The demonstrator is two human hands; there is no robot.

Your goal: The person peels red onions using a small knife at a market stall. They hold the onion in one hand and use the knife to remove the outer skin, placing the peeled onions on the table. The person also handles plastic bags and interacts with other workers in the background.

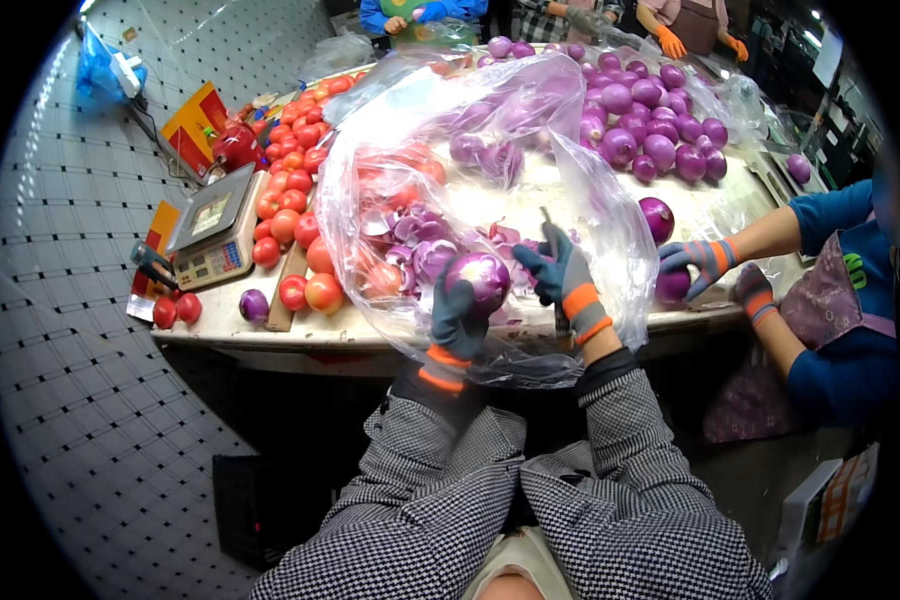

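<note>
My left hand (457,315), in a grey and orange work glove, holds a red onion (480,281) above the table's near edge. To its right my right hand (559,270), gloved alike, is closed around a slim tool, probably a small knife (546,216), whose tip points away from me. A large clear plastic bag (607,225) lies spread around both hands. Loose purple onion skins (424,244) lie in or under the bag, left of the held onion. Another red onion (656,219) sits just right of the bag.
Tomatoes (292,180) line the left side beside a digital scale (214,232). Many red onions (645,112) are piled at the back right. At the right, a co-worker's gloved hand (701,262) rests on an onion (672,285). Other people stand across the table (345,341).
</note>
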